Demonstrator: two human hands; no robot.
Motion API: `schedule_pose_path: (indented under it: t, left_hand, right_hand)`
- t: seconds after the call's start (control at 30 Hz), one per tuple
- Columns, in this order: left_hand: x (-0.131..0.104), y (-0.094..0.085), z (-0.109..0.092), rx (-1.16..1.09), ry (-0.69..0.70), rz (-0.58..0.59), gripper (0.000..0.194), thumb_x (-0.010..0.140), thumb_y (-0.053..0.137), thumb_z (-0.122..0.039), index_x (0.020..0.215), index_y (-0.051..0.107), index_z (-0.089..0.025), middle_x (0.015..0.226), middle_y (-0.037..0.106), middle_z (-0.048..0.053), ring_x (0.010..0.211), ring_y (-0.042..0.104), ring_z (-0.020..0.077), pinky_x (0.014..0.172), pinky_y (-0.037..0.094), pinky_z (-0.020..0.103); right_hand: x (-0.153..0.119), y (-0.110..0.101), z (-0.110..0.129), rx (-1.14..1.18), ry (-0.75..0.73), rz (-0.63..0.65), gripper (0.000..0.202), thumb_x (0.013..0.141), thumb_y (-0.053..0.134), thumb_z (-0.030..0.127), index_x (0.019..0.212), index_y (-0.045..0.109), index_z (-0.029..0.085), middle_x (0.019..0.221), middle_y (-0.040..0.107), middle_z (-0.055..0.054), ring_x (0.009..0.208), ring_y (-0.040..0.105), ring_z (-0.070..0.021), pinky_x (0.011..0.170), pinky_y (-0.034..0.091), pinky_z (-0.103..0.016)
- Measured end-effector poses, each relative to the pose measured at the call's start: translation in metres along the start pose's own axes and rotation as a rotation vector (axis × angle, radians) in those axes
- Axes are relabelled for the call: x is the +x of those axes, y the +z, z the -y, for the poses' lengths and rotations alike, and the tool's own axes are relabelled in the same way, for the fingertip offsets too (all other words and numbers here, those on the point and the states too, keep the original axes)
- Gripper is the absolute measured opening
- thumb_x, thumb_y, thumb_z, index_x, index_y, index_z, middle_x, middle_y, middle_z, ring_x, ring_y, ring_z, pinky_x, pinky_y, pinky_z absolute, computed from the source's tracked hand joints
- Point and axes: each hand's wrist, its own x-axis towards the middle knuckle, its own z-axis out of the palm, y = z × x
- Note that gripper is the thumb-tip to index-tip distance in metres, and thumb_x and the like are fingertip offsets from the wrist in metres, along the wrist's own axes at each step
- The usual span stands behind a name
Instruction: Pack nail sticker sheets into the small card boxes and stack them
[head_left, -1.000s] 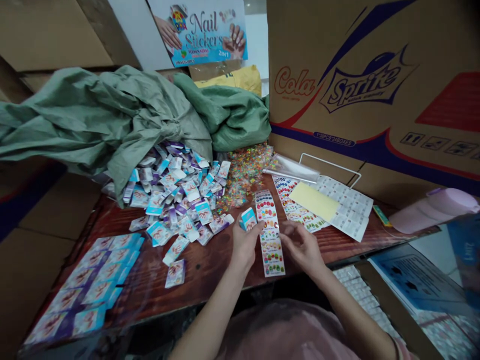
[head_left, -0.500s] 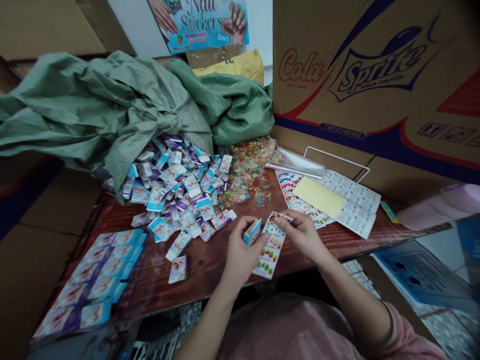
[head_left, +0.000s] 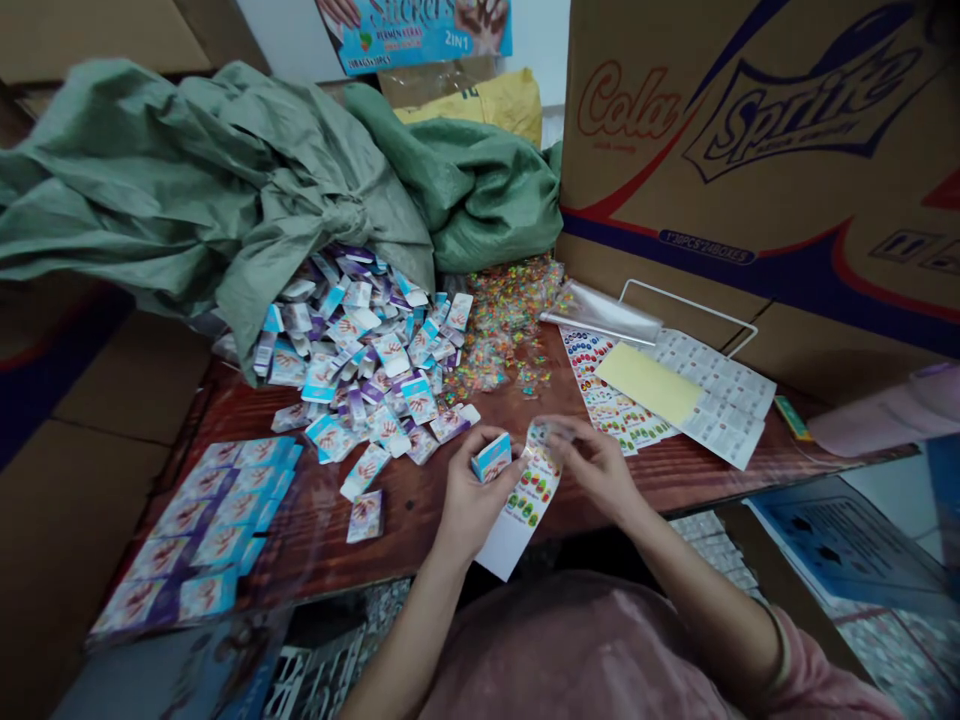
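Observation:
My left hand (head_left: 469, 495) is closed around a small blue-and-white card box (head_left: 492, 458), its end turned up. The thumb of that hand also presses on a narrow sticker sheet (head_left: 525, 505) printed with rows of coloured nail stickers. My right hand (head_left: 596, 470) pinches the sheet's top end, which curls towards the fingers. A blank white part shows at the sheet's lower end. To the left, a heap of similar small boxes (head_left: 360, 350) spills from a green sack (head_left: 300, 190). One purple-and-white box (head_left: 365, 517) lies apart near the table's front.
Paired rows of boxes (head_left: 202, 530) stand at the table's left. Small wrapped candies (head_left: 502, 320) lie behind my hands. Larger sticker sheets (head_left: 611, 400), a yellow paper (head_left: 651, 385) and clear plastic (head_left: 600, 312) lie to the right. A big carton (head_left: 750, 180) stands behind.
The sticker sheet has shifted down and left, its top now curled and a blank white lower part showing. The view has tilted slightly. Both hands keep their hold.

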Motion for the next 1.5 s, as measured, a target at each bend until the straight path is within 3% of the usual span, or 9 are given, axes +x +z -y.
schedule_pose_path:
  t: [0.2,0.37,0.5,0.63,0.83,0.93,1.03,1.13,1.5]
  left_hand:
    - [-0.001,-0.004,0.009,0.035,-0.080,-0.014,0.037,0.058,0.080,-0.027,0.084,0.055,-0.018,0.071,0.059,-0.004,0.062,0.056,0.0103,0.063,0.047,0.021]
    - [-0.001,-0.003,0.004,0.061,-0.051,-0.018,0.032,0.059,0.078,-0.025,0.082,0.057,-0.018,0.071,0.059,-0.004,0.063,0.055,0.0100,0.064,0.045,0.021]
    - [0.000,-0.002,-0.003,0.086,-0.049,0.025,0.027,0.060,0.076,-0.023,0.079,0.057,-0.018,0.070,0.059,-0.003,0.064,0.055,0.0111,0.064,0.045,0.021]
    - [0.000,-0.001,-0.004,0.040,-0.006,0.026,0.027,0.061,0.074,-0.021,0.080,0.056,-0.018,0.071,0.058,-0.003,0.064,0.054,0.0102,0.064,0.045,0.020]
    - [-0.001,0.002,0.003,0.125,-0.021,0.034,0.032,0.059,0.077,-0.022,0.084,0.056,-0.018,0.072,0.059,-0.003,0.065,0.055,0.0110,0.063,0.046,0.020]
    - [-0.002,0.003,0.009,0.110,-0.081,0.062,0.031,0.059,0.077,-0.022,0.082,0.057,-0.018,0.071,0.060,-0.003,0.064,0.056,0.0110,0.061,0.046,0.020]
    - [-0.004,0.003,0.012,0.049,-0.101,0.038,0.031,0.062,0.077,-0.025,0.084,0.056,-0.018,0.073,0.062,-0.003,0.062,0.056,0.0103,0.061,0.046,0.020]
    - [-0.004,0.004,0.011,0.025,-0.085,0.055,0.031,0.063,0.077,-0.026,0.085,0.056,-0.018,0.076,0.063,-0.002,0.065,0.057,0.0103,0.063,0.047,0.021]
    - [-0.003,0.006,0.007,-0.061,-0.011,0.027,0.033,0.063,0.078,-0.022,0.086,0.053,-0.018,0.077,0.064,-0.003,0.070,0.059,0.0097,0.069,0.048,0.020]
  right_hand:
    - [0.003,0.006,-0.004,0.150,0.080,-0.050,0.027,0.084,0.061,0.040,0.100,0.071,0.021,0.088,0.073,-0.004,0.081,0.068,-0.0196,0.074,0.056,-0.032]
    - [-0.001,0.004,-0.004,-0.056,-0.060,-0.143,0.024,0.088,0.057,0.032,0.106,0.069,0.022,0.090,0.071,-0.005,0.079,0.066,-0.0174,0.069,0.054,-0.029]
    - [-0.003,-0.003,0.003,-0.258,-0.268,0.079,0.028,0.091,0.051,0.024,0.114,0.066,0.024,0.111,0.066,-0.008,0.102,0.062,-0.0189,0.088,0.050,-0.033]
    - [-0.008,-0.002,0.008,-0.221,-0.244,0.192,0.032,0.086,0.061,0.028,0.116,0.064,0.021,0.110,0.067,-0.009,0.102,0.063,-0.0199,0.090,0.051,-0.033]
    - [-0.008,0.003,-0.003,-0.001,0.050,-0.070,0.019,0.083,0.065,0.035,0.090,0.073,0.020,0.083,0.075,-0.005,0.070,0.069,-0.0183,0.063,0.056,-0.028]
    - [-0.007,-0.001,-0.005,-0.056,-0.015,-0.184,0.017,0.084,0.064,0.032,0.092,0.073,0.021,0.087,0.075,-0.005,0.073,0.069,-0.0186,0.065,0.056,-0.029]
    - [-0.009,-0.006,-0.004,-0.203,-0.195,-0.060,0.020,0.089,0.057,0.026,0.102,0.071,0.022,0.099,0.072,-0.006,0.089,0.067,-0.0189,0.080,0.054,-0.031]
    - [-0.012,-0.008,-0.004,-0.245,-0.216,0.085,0.024,0.090,0.054,0.025,0.110,0.067,0.022,0.102,0.071,-0.007,0.094,0.066,-0.0185,0.082,0.053,-0.031]
    - [-0.022,-0.006,-0.003,-0.115,-0.114,0.118,0.022,0.087,0.061,0.028,0.106,0.068,0.021,0.100,0.072,-0.005,0.090,0.068,-0.0179,0.079,0.053,-0.028]
